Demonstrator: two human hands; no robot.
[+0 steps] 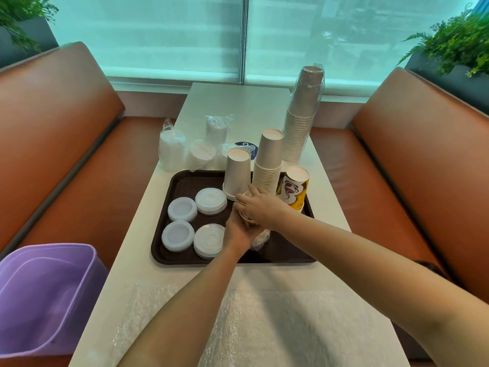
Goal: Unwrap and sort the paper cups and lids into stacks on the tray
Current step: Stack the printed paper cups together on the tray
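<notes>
On brown tray [185,186], round lids [211,201], tapered cups [267,165]

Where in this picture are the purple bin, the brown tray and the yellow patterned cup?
purple bin [39,287]: head view, inner wall.
brown tray [280,256]: head view, bare near floor.
yellow patterned cup [293,190]: head view, printed side.

We grip a cup [248,221] with both hands, left hand [238,231] near, right hand [258,207] over it, above the tray [285,254]. Left of the grip lie four lid stacks [197,222] on the tray. Just behind it stand two upturned cup stacks [267,161]; right-behind, a printed stack [293,188]. Farther behind, off the tray, stand wrapped lids [172,149] and wrapped cups [303,112]. The bin [47,292] sits far left, nearer us.
</notes>
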